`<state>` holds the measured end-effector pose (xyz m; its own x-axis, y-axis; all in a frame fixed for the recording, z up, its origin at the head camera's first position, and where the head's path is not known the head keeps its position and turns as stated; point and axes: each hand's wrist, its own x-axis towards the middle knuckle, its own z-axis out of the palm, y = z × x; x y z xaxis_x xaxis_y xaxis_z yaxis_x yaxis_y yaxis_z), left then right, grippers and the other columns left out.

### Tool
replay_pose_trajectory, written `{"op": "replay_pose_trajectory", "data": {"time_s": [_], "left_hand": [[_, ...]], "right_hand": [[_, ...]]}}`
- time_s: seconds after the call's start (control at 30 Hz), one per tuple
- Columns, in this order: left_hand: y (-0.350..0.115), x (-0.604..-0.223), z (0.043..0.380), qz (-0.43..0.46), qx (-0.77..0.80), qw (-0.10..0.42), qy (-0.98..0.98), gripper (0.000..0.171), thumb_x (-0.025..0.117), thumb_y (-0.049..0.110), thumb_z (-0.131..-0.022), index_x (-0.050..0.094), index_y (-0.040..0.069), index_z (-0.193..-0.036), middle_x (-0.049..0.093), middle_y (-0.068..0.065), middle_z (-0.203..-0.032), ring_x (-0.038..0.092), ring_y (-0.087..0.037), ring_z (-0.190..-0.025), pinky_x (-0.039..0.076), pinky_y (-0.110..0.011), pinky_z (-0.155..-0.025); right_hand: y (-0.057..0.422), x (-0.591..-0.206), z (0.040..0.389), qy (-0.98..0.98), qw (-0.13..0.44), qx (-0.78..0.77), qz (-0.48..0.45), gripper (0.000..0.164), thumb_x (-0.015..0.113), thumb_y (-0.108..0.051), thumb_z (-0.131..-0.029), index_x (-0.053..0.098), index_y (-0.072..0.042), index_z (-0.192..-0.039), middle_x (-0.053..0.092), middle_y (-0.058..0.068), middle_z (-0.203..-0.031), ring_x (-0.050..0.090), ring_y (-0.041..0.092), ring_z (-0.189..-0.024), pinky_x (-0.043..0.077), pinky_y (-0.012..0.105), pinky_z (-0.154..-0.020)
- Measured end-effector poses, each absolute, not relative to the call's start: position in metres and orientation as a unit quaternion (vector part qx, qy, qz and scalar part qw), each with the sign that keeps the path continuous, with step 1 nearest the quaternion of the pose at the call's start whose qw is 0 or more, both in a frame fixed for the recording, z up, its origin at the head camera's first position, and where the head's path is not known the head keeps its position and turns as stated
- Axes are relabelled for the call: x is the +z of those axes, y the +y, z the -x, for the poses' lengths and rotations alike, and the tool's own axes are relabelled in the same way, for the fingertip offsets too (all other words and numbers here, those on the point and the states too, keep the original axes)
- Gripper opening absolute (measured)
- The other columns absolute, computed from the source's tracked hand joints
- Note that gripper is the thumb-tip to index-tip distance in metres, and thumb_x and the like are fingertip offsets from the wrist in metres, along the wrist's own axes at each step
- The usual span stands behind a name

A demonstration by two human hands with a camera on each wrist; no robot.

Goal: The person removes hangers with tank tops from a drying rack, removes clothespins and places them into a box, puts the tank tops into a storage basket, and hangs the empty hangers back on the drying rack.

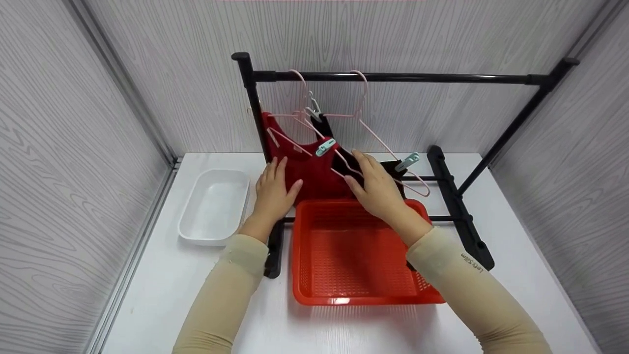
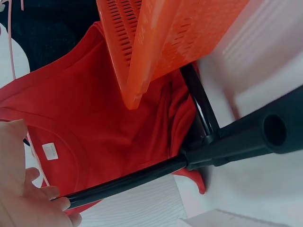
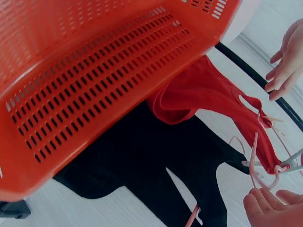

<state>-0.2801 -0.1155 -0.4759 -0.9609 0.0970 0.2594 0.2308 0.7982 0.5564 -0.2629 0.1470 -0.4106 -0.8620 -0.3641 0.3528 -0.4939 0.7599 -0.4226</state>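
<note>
A red sleeveless top (image 1: 314, 172) hangs from a pink hanger (image 1: 303, 81) at the left of the black rack. Behind and right of it is a black garment (image 3: 147, 151) on a second pink hanger (image 1: 365, 86). My left hand (image 1: 274, 192) is by the red top's left side, its fingers extended and fingertips at the rack's left post (image 2: 128, 182). Over the black garment, my right hand (image 1: 377, 189) has relaxed fingers close to the hanger's lower end. A mint clothespin (image 1: 325, 147) clips the red top's strap; another clothespin (image 1: 408, 161) clips the black one.
A red perforated basket (image 1: 368, 301) stands in front of the clothes, under my right forearm. At left on the white table lies a white tray (image 1: 214, 206). The rack's top bar (image 1: 442, 77) runs right to a slanted post (image 1: 516, 128). Walls enclose the sides and back.
</note>
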Motion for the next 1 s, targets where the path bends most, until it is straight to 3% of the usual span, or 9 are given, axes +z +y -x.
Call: {"op": "replay_pose_trajectory", "data": {"time_s": [0.47, 0.73, 1.0], "left_hand": [[-0.107, -0.483, 0.284, 0.064, -0.365, 0.136, -0.919, 0.074, 0.052, 0.041, -0.102, 0.024, 0.000, -0.156, 0.023, -0.025, -0.160, 0.024, -0.038, -0.147, 0.022, -0.065, -0.113], [-0.099, -0.481, 0.283, 0.059, -0.379, 0.133, -0.914, 0.076, 0.054, 0.040, -0.102, 0.022, -0.001, -0.156, 0.023, -0.025, -0.160, 0.026, -0.037, -0.147, 0.023, -0.057, -0.117], [-0.098, -0.485, 0.285, 0.026, -0.391, 0.120, -0.912, 0.081, 0.055, 0.042, -0.101, 0.016, -0.001, -0.158, 0.020, -0.023, -0.162, 0.028, -0.037, -0.146, 0.025, -0.051, -0.118]], "right_hand": [[0.126, -0.426, 0.269, -0.914, 0.191, 0.298, -0.201, 0.035, 0.054, -0.012, -0.104, 0.057, -0.002, -0.138, 0.068, 0.011, -0.124, 0.063, 0.027, -0.116, 0.050, 0.042, -0.098], [0.123, -0.427, 0.269, -0.904, 0.216, 0.323, -0.178, 0.027, 0.055, -0.005, -0.102, 0.065, -0.002, -0.126, 0.073, 0.008, -0.115, 0.068, 0.026, -0.108, 0.053, 0.043, -0.092], [0.124, -0.426, 0.266, -0.899, 0.211, 0.346, -0.164, 0.027, 0.051, -0.002, -0.102, 0.065, -0.003, -0.126, 0.074, 0.009, -0.113, 0.069, 0.026, -0.106, 0.053, 0.043, -0.092]]}}
